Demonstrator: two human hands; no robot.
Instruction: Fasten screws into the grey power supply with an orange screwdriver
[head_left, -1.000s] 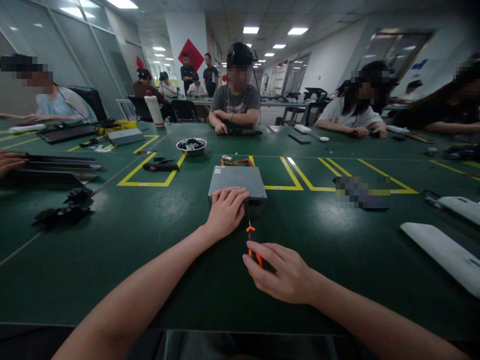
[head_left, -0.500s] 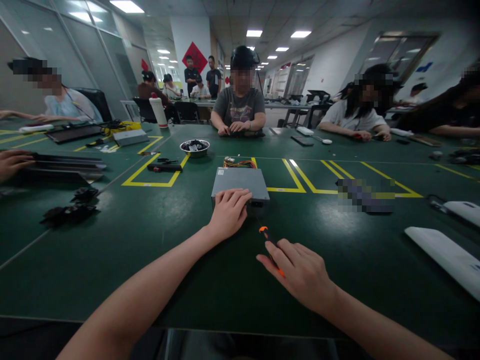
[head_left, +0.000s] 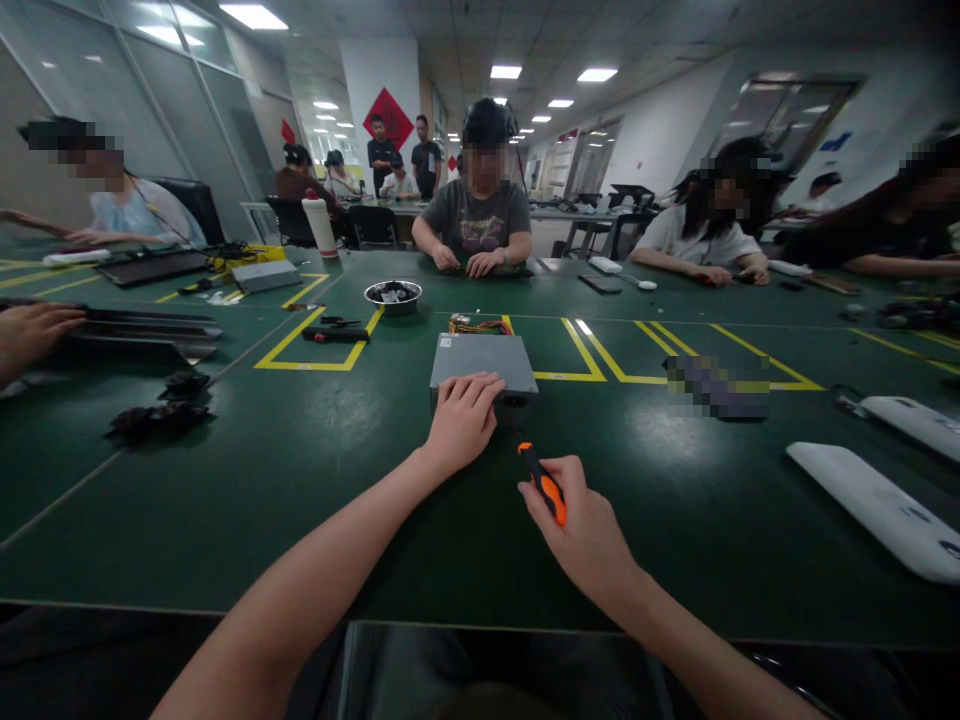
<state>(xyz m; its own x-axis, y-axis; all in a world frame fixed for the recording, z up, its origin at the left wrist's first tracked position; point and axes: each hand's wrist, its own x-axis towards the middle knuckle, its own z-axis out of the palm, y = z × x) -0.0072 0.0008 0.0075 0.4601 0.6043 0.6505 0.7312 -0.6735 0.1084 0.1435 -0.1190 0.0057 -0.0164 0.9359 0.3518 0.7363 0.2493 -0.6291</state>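
A grey metal computer power supply (head_left: 484, 352) lies on the green table, its cables bunched at the far side. My left hand (head_left: 466, 412) rests over its near top edge, fingers stretched out flat; the thumb is hidden. In my right hand (head_left: 581, 520) is a black and orange screwdriver (head_left: 551, 493), gripped by the handle. Its thin shaft points forward at the near face of the power supply, just right of my left hand. Whether the tip touches a screw, I cannot tell.
Beyond stands a metal bowl (head_left: 393, 296) of small dark parts. A black tool (head_left: 335, 335) lies within yellow tape. Dark parts (head_left: 161, 410) and another person's hand (head_left: 37, 335) are at left. A white device (head_left: 874, 510) lies at right. People sit around the table.
My right hand has shifted its hold on the screwdriver, and more of the handle shows between thumb and fingers. My left hand stays on the power supply. The view has tilted slightly.
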